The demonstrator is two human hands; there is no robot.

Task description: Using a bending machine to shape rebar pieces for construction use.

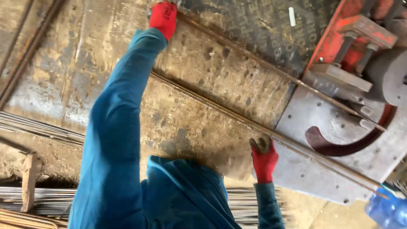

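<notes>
The person in the blue coverall stands over a worn, rust-stained steel bench (203,127), both hands in red gloves, each on a long thin steel rod. The left hand (163,17) is stretched far out to the top of the view, and the glove is clenched around the far rod (271,68), which runs on from that grip diagonally down and to the right until it passes under the grey block (339,76) of the red bending machine (335,38). The right hand (263,159) sits much closer to the body, its dark-tipped fingers (259,144) curled over the near rods (212,104); I cannot tell whether they truly grasp the steel or only press it down. From that grip the near rods stretch up and left across the bench toward the outstretched sleeve, and down and right along the grey bending plate (322,169), just beside the curved slot (335,146) cut in it. The two sets of steel lie roughly parallel, well apart at the hands. Below the right hand, behind the person, lies a bundle of ribbed bars (38,199), and a blue plastic thing (388,210) sits off the plate's lower right corner
</notes>
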